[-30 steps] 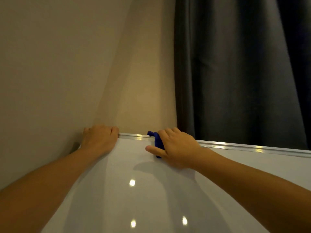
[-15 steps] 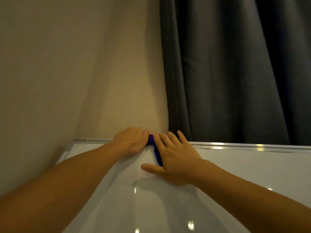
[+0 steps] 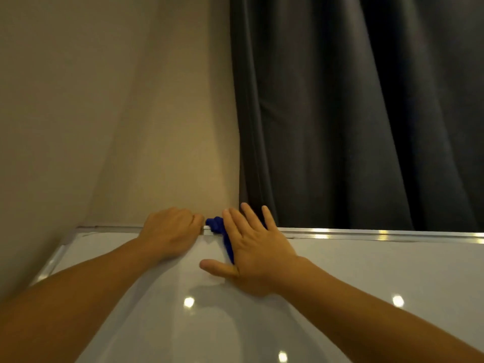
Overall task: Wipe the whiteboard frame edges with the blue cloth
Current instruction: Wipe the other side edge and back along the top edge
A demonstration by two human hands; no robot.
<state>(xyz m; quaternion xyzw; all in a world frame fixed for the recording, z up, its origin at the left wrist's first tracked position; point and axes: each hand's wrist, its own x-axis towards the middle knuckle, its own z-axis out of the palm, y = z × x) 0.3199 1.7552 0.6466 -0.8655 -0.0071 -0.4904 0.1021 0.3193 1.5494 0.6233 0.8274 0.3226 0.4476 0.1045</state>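
A dark curtain (image 3: pixel 353 113) hangs behind the right part of the whiteboard (image 3: pixel 366 271), and a beige wall (image 3: pixel 78 100) closes in on the left near the board's corner. The left hand (image 3: pixel 170 234) is curled over the metal frame (image 3: pixel 379 235) at the top edge, its fingers hooked behind it, just beside the blue cloth (image 3: pixel 221 233). The cloth is bunched and dark blue, lying over the frame and down onto the board, pressed flat under the right hand (image 3: pixel 254 250), whose fingers are spread wide rather than gripping.

Hands (image 3: pixel 258 254) and blue cloth (image 3: pixel 222 235) on frame (image 3: pixel 366 235)
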